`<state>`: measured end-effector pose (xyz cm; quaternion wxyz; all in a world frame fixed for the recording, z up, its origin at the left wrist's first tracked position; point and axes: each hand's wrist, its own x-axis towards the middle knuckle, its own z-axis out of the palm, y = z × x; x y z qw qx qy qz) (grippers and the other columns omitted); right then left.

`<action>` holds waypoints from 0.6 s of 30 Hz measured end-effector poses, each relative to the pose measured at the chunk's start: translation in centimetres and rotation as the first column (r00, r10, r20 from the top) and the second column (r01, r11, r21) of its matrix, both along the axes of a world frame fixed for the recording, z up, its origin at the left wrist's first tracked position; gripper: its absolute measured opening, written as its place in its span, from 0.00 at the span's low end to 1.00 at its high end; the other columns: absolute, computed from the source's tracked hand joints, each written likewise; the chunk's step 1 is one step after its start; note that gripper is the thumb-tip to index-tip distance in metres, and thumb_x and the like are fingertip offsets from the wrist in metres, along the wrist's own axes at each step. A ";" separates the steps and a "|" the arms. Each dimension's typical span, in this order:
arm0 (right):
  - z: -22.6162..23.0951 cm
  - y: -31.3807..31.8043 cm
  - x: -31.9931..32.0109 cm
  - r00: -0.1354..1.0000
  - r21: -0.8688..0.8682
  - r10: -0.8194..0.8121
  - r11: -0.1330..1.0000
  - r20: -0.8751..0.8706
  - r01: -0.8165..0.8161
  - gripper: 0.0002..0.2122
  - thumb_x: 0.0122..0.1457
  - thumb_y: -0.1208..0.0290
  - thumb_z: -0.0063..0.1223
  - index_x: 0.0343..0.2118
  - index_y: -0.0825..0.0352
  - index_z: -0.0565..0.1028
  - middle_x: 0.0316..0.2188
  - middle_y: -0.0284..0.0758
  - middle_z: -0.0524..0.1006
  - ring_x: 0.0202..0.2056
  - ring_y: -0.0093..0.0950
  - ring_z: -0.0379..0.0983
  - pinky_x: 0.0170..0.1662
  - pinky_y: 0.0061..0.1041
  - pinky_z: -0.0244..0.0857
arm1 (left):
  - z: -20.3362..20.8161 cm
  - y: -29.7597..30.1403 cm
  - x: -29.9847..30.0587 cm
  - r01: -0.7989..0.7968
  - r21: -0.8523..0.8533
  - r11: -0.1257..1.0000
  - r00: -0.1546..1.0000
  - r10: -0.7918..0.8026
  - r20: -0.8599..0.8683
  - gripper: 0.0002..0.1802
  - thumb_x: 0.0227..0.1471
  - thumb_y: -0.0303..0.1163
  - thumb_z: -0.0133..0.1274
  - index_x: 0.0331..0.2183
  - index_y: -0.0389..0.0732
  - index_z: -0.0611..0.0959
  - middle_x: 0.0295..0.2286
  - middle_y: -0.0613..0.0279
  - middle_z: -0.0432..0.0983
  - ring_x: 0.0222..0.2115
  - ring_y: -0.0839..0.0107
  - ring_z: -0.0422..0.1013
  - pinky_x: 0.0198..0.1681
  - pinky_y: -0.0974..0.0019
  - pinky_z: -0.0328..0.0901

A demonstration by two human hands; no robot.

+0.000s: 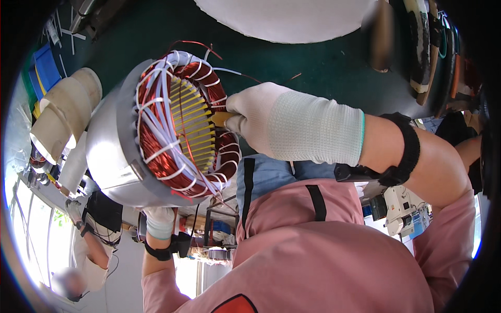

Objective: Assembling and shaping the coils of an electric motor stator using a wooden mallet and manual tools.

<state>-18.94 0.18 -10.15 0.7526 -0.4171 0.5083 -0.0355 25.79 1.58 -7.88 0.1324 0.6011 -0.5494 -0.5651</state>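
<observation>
Yellow strip (220, 119): best kept straight, in line with 1 slot, by the look of it; light even push, tip off the copper windings (156, 161).
Stator (163, 130): wants a firm hold under that push, my read; it sits tilted, open mouth toward the right hand (266, 120), so a sideways shove could roll it.
Right pinch: gloved thumb and fingers closed on the strip's outer end, no gap seen.
Stator vs right pinch: just left of the fingertips; strip bridges the 2, inner end at the bore's rim by the yellow-lined slots (195, 117). Depth in slot: can't tell.
Left hand (160, 223): gloved, below the stator's lower side; fingers hidden by the housing, so how far open or what they grip, can't tell.
White-sleeved lead (228, 70): juts out above the right hand; easy to snag, likely.
Green bench (313, 68): stator near its near left corner; whether bench takes weight, can't tell.
Left edge: pale tubes (78, 104), blue bin (47, 68) past them.
Right edge: long-handled tools (420, 47), well apart from stator.
Far edge: white round thing (287, 18), cut off.
Off bench, lower left: 1 other person (96, 253).
</observation>
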 end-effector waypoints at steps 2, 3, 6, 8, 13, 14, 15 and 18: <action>0.0 0.2 -0.1 0.997 -0.074 -0.075 0.994 0.019 0.076 0.16 0.69 0.62 0.47 0.38 0.70 0.81 0.29 0.47 0.81 0.32 0.46 0.80 0.38 0.39 0.75 | -0.1 0.0 0.0 0.005 0.002 1.000 1.000 -0.005 0.004 0.39 0.65 0.52 0.45 0.70 0.48 0.56 0.64 0.59 0.61 0.64 0.61 0.59 0.67 0.48 0.54; -0.2 0.1 -0.2 0.997 -0.075 -0.076 0.994 0.018 0.077 0.16 0.69 0.62 0.47 0.38 0.70 0.81 0.29 0.47 0.81 0.32 0.46 0.80 0.38 0.39 0.75 | -0.2 0.0 0.1 0.006 0.003 1.000 1.000 -0.006 0.002 0.39 0.65 0.52 0.45 0.70 0.48 0.56 0.64 0.59 0.61 0.64 0.61 0.59 0.67 0.48 0.54; 0.3 -0.4 -0.6 0.998 0.092 -0.050 0.995 0.038 0.047 0.12 0.71 0.65 0.47 0.43 0.69 0.77 0.25 0.48 0.78 0.27 0.44 0.78 0.33 0.38 0.71 | 0.0 0.0 0.0 0.005 0.000 1.000 1.000 -0.005 0.008 0.39 0.65 0.53 0.44 0.70 0.48 0.56 0.64 0.59 0.61 0.64 0.60 0.59 0.68 0.48 0.54; 0.0 -0.3 -0.8 0.997 -0.006 -0.063 0.998 0.045 0.064 0.12 0.71 0.65 0.47 0.43 0.69 0.77 0.24 0.48 0.78 0.26 0.44 0.78 0.31 0.38 0.71 | 0.0 -0.2 -0.1 0.002 -0.008 1.000 1.000 -0.002 0.011 0.39 0.65 0.53 0.44 0.70 0.48 0.56 0.65 0.59 0.61 0.64 0.60 0.59 0.68 0.48 0.53; -0.4 0.5 0.1 0.998 -0.070 -0.066 0.995 -0.019 0.065 0.12 0.72 0.65 0.46 0.44 0.69 0.77 0.25 0.48 0.79 0.28 0.44 0.79 0.34 0.39 0.72 | -0.4 -1.6 -0.5 -0.015 -0.035 0.999 1.000 0.015 -0.004 0.40 0.65 0.54 0.44 0.70 0.47 0.56 0.65 0.59 0.61 0.65 0.60 0.59 0.68 0.48 0.53; -0.6 0.9 0.2 0.998 -0.106 -0.055 0.993 -0.030 0.051 0.13 0.72 0.65 0.46 0.45 0.69 0.77 0.26 0.48 0.79 0.29 0.44 0.79 0.35 0.39 0.72 | -0.7 -2.1 -0.6 -0.018 -0.040 0.999 1.000 0.017 -0.012 0.40 0.65 0.54 0.43 0.70 0.47 0.56 0.65 0.59 0.61 0.65 0.60 0.58 0.68 0.47 0.53; -0.5 0.9 0.3 0.998 -0.145 -0.040 0.989 -0.041 0.033 0.13 0.72 0.65 0.45 0.45 0.69 0.77 0.26 0.48 0.79 0.29 0.44 0.80 0.35 0.39 0.73 | -0.7 -2.1 -0.5 -0.019 -0.046 0.999 1.000 0.019 -0.012 0.40 0.65 0.54 0.43 0.70 0.47 0.56 0.65 0.59 0.61 0.65 0.60 0.58 0.68 0.47 0.53; -0.4 0.8 0.5 0.994 -0.167 -0.105 0.981 -0.020 0.100 0.13 0.72 0.64 0.46 0.45 0.69 0.77 0.28 0.49 0.80 0.32 0.45 0.80 0.38 0.40 0.73 | -0.7 -2.4 -0.5 -0.029 -0.060 0.998 0.999 0.028 -0.015 0.40 0.65 0.55 0.43 0.70 0.47 0.56 0.65 0.59 0.60 0.65 0.59 0.58 0.68 0.47 0.52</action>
